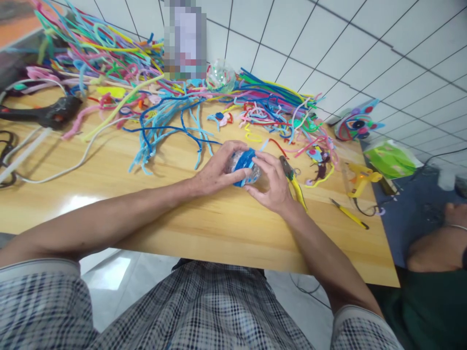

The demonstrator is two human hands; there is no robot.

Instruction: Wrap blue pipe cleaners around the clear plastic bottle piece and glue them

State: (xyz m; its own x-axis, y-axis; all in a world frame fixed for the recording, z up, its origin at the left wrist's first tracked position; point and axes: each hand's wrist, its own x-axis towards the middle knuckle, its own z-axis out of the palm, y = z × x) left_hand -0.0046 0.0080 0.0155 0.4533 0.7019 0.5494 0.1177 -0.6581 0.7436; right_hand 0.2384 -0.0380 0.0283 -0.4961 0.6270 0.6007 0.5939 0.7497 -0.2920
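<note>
Between both hands is a clear, rounded plastic ball (243, 164) with blue pipe cleaners wrapped as a band around its middle. My left hand (223, 167) grips its left side, the thumb lying across the front. From the right, my right hand (272, 182) closes on it with fingertips on the blue band and thumb underneath. Light-blue and dark-blue pipe cleaners (160, 124) lie loose behind my left hand. Just right of my right hand are yellow-handled pliers (297, 189), partly hidden by it. A red pipe cleaner piece (278, 148) lies beyond the fingers.
Heaped pipe cleaners (109, 53) line the back by a tiled wall. Another clear ball (220, 76) stands there. A black glue gun (54, 111) with white cord lies left. Right are a yellow glue gun (361, 179), a utility knife (349, 214) and a decorated ball (356, 125). Someone's arm (438, 243) shows far right.
</note>
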